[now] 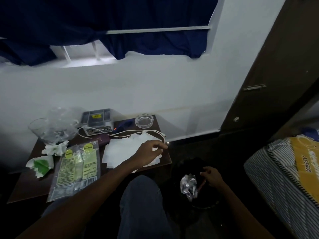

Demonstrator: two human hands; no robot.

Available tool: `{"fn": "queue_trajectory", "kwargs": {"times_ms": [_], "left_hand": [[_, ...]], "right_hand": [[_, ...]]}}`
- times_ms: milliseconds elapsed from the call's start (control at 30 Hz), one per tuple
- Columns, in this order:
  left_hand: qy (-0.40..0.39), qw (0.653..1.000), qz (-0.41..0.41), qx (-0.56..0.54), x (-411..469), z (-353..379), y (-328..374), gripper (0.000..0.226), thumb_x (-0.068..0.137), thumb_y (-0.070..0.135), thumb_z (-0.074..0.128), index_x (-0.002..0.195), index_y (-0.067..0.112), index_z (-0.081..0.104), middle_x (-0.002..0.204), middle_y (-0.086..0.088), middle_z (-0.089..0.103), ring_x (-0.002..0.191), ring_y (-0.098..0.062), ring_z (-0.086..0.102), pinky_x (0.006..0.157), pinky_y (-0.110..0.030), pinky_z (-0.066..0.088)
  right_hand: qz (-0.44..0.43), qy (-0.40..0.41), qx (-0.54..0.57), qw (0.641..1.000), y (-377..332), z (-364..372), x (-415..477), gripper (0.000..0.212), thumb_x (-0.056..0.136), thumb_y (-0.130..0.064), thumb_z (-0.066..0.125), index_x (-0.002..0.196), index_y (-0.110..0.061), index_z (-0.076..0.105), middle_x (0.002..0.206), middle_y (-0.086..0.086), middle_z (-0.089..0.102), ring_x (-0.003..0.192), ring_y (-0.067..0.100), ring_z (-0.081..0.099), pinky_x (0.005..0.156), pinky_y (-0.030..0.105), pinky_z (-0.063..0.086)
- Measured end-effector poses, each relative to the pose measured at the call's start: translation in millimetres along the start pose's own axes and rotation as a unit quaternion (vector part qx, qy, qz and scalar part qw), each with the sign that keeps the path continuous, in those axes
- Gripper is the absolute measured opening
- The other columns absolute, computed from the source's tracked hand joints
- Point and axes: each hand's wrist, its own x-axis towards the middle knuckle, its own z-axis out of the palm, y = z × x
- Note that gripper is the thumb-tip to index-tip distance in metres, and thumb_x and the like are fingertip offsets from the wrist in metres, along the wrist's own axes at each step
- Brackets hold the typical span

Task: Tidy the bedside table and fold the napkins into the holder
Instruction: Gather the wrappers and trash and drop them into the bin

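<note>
Loose white napkins [124,149] lie spread over the right half of the dark bedside table [27,185]. My left hand [150,150] hovers over them at the table's right edge, fingers pinched on the end of a white cable [138,131] that runs across the back. The grey napkin holder [98,118] stands by the wall. My right hand [213,175] is lower right, above a dark bin [203,202], shut on a thin brown stick [201,185]. Crumpled foil [189,186] sits in the bin.
On the table's left are a green-labelled plastic packet [76,168], two crumpled tissues [55,148], a clear glass [37,128] and crinkled clear plastic [62,118]. A glass ashtray [144,121] is at the back right. A striped mattress [283,178] is at right.
</note>
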Motion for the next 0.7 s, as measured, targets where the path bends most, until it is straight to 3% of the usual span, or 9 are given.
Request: {"fn": "queue_trajectory", "kwargs": {"times_ms": [67, 133, 333, 467, 533, 600, 700], "left_hand": [[0.014, 1.000, -0.005, 0.007, -3, -8, -6, 0.022, 0.089, -0.001, 0.053, 0.100, 0.007, 0.071, 0.102, 0.004, 0.067, 0.096, -0.005, 0.058, 0.081, 0.000, 0.039], [0.026, 1.000, -0.015, 0.010, -8, -18, -15, 0.022, 0.089, -0.001, 0.052, 0.099, 0.006, 0.070, 0.102, 0.003, 0.066, 0.096, -0.004, 0.056, 0.078, 0.005, 0.036], [0.072, 0.994, -0.079, 0.003, -36, -58, -58, 0.022, 0.087, -0.002, 0.053, 0.095, 0.008, 0.070, 0.104, 0.000, 0.069, 0.094, -0.005, 0.057, 0.086, -0.008, 0.040], [0.112, 0.987, -0.113, 0.005, -68, -94, -97, 0.025, 0.085, -0.003, 0.054, 0.089, 0.018, 0.067, 0.091, 0.011, 0.065, 0.080, 0.021, 0.055, 0.075, -0.001, 0.038], [0.138, 0.981, -0.139, 0.006, -80, -107, -114, 0.027, 0.083, -0.006, 0.055, 0.087, 0.018, 0.067, 0.087, 0.010, 0.064, 0.075, 0.025, 0.053, 0.070, -0.002, 0.038], [0.179, 0.969, -0.171, 0.003, -99, -124, -137, 0.030, 0.081, -0.009, 0.055, 0.081, 0.019, 0.065, 0.085, 0.003, 0.064, 0.077, 0.013, 0.060, 0.070, -0.005, 0.040], [0.248, 0.936, -0.248, -0.025, -129, -144, -176, 0.040, 0.078, -0.009, 0.056, 0.073, 0.030, 0.062, 0.088, -0.001, 0.065, 0.100, -0.022, 0.062, 0.084, -0.022, 0.045]], "right_hand": [[-0.006, -0.010, 0.010, 1.000, -14, 1, -1, 0.024, 0.084, -0.005, 0.062, 0.106, 0.003, 0.064, 0.085, 0.013, 0.063, 0.068, 0.015, 0.054, 0.049, 0.017, 0.039], [-0.001, -0.041, 0.041, 0.998, -36, 3, -9, 0.010, 0.086, -0.002, 0.056, 0.094, -0.004, 0.062, 0.067, 0.005, 0.055, 0.054, 0.012, 0.047, 0.045, 0.018, 0.034], [-0.085, -0.090, 0.095, 0.988, -116, 21, -41, 0.015, 0.088, -0.002, 0.051, 0.085, -0.014, 0.059, 0.073, 0.004, 0.060, 0.059, 0.014, 0.053, 0.054, 0.021, 0.038], [-0.141, -0.133, 0.105, 0.975, -172, 48, -67, 0.011, 0.088, -0.003, 0.054, 0.088, -0.010, 0.063, 0.078, 0.009, 0.064, 0.064, 0.018, 0.058, 0.059, 0.024, 0.043], [-0.162, -0.161, 0.110, 0.967, -191, 59, -77, 0.010, 0.088, -0.004, 0.055, 0.087, -0.010, 0.063, 0.081, 0.010, 0.065, 0.064, 0.018, 0.059, 0.057, 0.023, 0.044], [-0.179, -0.195, 0.090, 0.960, -210, 80, -86, 0.012, 0.089, -0.005, 0.054, 0.086, -0.012, 0.063, 0.083, 0.009, 0.066, 0.066, 0.018, 0.061, 0.059, 0.024, 0.044], [-0.194, -0.231, 0.048, 0.952, -232, 111, -98, 0.014, 0.089, -0.007, 0.053, 0.086, -0.015, 0.064, 0.085, 0.005, 0.068, 0.071, 0.018, 0.064, 0.065, 0.026, 0.046]]}}
